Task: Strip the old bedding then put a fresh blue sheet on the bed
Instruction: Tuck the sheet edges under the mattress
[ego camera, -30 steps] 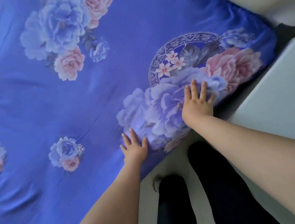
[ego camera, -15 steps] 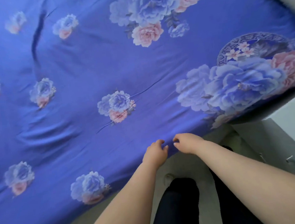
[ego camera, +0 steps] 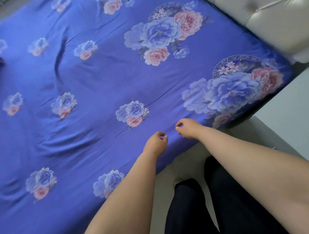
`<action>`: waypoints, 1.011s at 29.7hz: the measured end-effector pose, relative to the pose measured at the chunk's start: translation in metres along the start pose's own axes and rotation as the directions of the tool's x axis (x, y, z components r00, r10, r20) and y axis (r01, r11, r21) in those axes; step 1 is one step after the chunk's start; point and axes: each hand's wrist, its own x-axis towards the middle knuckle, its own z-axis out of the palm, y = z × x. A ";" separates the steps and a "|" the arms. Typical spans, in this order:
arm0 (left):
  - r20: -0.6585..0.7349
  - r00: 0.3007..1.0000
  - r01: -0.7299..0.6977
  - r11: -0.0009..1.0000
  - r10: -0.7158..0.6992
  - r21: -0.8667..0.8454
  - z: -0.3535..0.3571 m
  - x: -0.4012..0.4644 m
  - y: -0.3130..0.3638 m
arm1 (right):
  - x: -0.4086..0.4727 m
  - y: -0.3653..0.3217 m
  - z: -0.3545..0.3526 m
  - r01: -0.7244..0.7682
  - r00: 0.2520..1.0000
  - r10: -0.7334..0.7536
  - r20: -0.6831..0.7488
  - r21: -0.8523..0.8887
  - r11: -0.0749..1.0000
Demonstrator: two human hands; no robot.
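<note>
Blue flowered sheet (ego camera: 95, 81) is spread flat over the bed, up to the headboard (ego camera: 263, 10). Left hand (ego camera: 156, 141) and right hand (ego camera: 187, 128) are hovered at the near edge — fingers loosely curled, nothing held — likely for smoothing the wrinkles.

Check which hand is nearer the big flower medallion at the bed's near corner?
Right. The right hand hovers at the sheet's edge just short of the medallion; the left hand is farther along the edge.

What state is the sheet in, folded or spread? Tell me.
Spread. The sheet lies flat across the bed up to the headboard, with a few wrinkles.
</note>
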 end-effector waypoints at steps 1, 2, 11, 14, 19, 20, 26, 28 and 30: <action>0.007 1.000 -0.006 1.000 0.006 -0.001 0.000 -0.002 0.008 | -0.002 0.003 -0.007 -0.013 1.000 0.014 -0.012 0.043 0.999; 0.021 1.000 -0.009 1.000 0.009 -0.007 0.000 -0.005 0.016 | -0.004 0.008 -0.014 -0.024 0.999 0.026 -0.024 0.073 0.997; -0.005 0.996 0.087 0.978 -0.089 -0.188 -0.009 -0.031 0.077 | -0.018 0.019 -0.089 0.007 0.999 -0.005 0.049 -0.045 0.999; -0.071 0.982 0.142 0.935 -0.174 -0.326 -0.013 -0.045 0.072 | -0.017 -0.003 -0.099 0.108 0.989 -0.089 0.122 -0.158 0.982; -0.135 0.931 0.217 0.812 -0.339 -0.541 -0.018 -0.086 0.029 | -0.027 -0.057 -0.067 0.244 0.954 -0.164 0.252 -0.333 0.911; -0.150 0.918 0.221 0.789 -0.366 -0.574 -0.018 -0.095 0.017 | -0.031 -0.068 -0.055 0.280 0.940 -0.182 0.287 -0.352 0.893; -0.219 0.810 0.224 0.632 -0.544 -0.742 -0.022 -0.170 -0.097 | -0.093 -0.143 0.065 0.468 0.841 -0.224 0.492 -0.456 0.757; -0.237 0.782 0.210 0.603 -0.576 -0.769 -0.022 -0.199 -0.141 | -0.113 -0.163 0.112 0.511 0.810 -0.226 0.541 -0.460 0.726; -0.253 0.762 0.190 0.580 -0.596 -0.793 -0.024 -0.230 -0.193 | -0.136 -0.187 0.166 0.535 0.788 -0.233 0.571 -0.445 0.718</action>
